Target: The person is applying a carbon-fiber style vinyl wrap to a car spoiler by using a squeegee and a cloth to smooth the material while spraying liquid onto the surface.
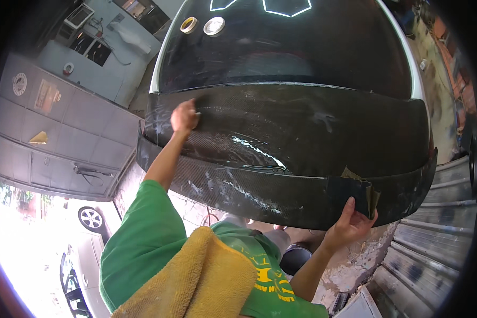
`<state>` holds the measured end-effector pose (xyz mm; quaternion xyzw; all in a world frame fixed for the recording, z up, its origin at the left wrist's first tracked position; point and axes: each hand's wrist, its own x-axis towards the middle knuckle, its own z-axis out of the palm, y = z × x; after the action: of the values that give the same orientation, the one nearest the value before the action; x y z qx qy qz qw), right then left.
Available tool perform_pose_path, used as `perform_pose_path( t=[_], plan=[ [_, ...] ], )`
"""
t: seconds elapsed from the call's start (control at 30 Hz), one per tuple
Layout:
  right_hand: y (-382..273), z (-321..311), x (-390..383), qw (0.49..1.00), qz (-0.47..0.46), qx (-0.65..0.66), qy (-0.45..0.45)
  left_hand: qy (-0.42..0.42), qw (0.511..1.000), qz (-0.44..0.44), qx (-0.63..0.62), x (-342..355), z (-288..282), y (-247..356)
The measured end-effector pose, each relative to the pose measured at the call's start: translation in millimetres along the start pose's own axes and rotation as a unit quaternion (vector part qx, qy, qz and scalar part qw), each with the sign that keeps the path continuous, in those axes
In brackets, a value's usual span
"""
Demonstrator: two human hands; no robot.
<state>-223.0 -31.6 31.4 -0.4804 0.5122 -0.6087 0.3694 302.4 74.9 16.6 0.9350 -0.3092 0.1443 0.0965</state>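
A dark car trunk lid [281,122] with a woven pattern spreads before me, wet and streaked with whitish residue. My left hand [184,117] is closed, knuckles up, against its left part. Whatever the fingers hold is mostly hidden; only a small pale bit shows at their edge. Down at the lid's near right edge, my right hand [351,229] grips folded sandpaper [355,192], dark on one face and tan on the other. The thumb presses on the dark face, and the sheets rest against the raised lip [238,193].
Two tape rolls, one yellow [188,25] and one white [214,26], lie on the rear glass [281,47]. A yellow towel [196,275] hangs over me. Below stands a dark bucket [296,259]. A grey metal gate [63,127] is left, corrugated sheeting [429,238] right.
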Motion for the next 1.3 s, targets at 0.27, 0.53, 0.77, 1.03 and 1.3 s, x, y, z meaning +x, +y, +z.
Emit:
perform_pose_path(
  t=[0.27,0.53,0.77,1.03,1.3],
  plan=[
    [21.3,-6.4,-1.0,0.99,-0.009,0.143,-0.011,0.064,0.982,0.132,-0.117,-33.8,1.0,120.2],
    [12.6,-2.9,-6.0,0.965,0.059,0.256,0.007,-0.064,0.74,0.607,-0.283,-116.9,-20.2,293.9],
    [-39.4,-19.7,-75.0,0.963,0.103,0.25,0.012,-0.001,0.793,0.516,-0.324,-20.5,-0.4,173.1],
    [-69.6,26.7,-143.9,0.98,0.098,0.172,-0.003,0.042,0.88,0.41,-0.234,52.2,6.8,-40.1],
    [-104.6,111.2,-177.8,0.982,0.092,0.0,-0.163,-0.101,0.782,0.451,-0.419,-4.1,-96.9,-23.2]
  ],
)
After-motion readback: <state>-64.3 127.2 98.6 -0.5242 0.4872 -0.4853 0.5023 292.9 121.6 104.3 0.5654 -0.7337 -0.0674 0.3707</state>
